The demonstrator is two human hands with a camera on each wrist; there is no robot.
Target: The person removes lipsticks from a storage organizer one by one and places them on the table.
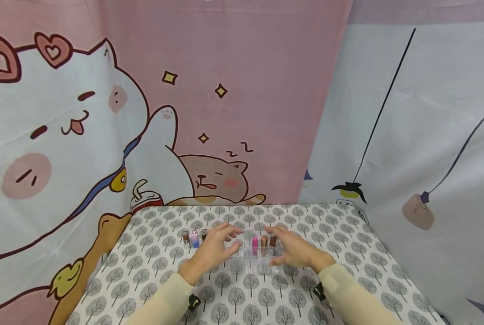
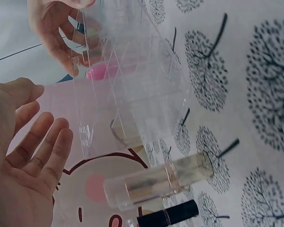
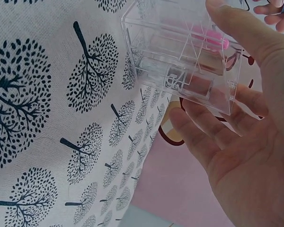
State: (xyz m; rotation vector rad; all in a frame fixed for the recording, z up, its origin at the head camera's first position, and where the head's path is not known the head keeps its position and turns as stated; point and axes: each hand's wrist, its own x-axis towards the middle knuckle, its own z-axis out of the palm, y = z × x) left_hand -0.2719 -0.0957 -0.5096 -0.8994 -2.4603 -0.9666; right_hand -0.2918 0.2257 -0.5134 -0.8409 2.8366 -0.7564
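Note:
A clear plastic organizer (image 1: 250, 259) with divided compartments stands on the table. In its back row are a bright pink lipstick (image 1: 255, 245), a bronze tube (image 1: 264, 246) and a dark brown tube (image 1: 272, 243). My left hand (image 1: 217, 246) hovers at the organizer's left end, fingers loosely bent and holding nothing; the left wrist view shows a gap between it and the clear wall. Around the right end is my right hand (image 1: 296, 248), thumb toward the front and fingers toward the back. In the right wrist view its relaxed fingers (image 3: 199, 137) lie behind the clear corner.
Left of the organizer stand a brown-capped tube (image 1: 186, 238), a pink-and-blue tube (image 1: 195, 239) and a black tube (image 1: 204, 234). A clear, gold-toned tube (image 2: 156, 182) stands nearer the left hand. Tree-print cloth (image 1: 237, 298) covers the table, with cartoon curtains (image 1: 266, 113) behind.

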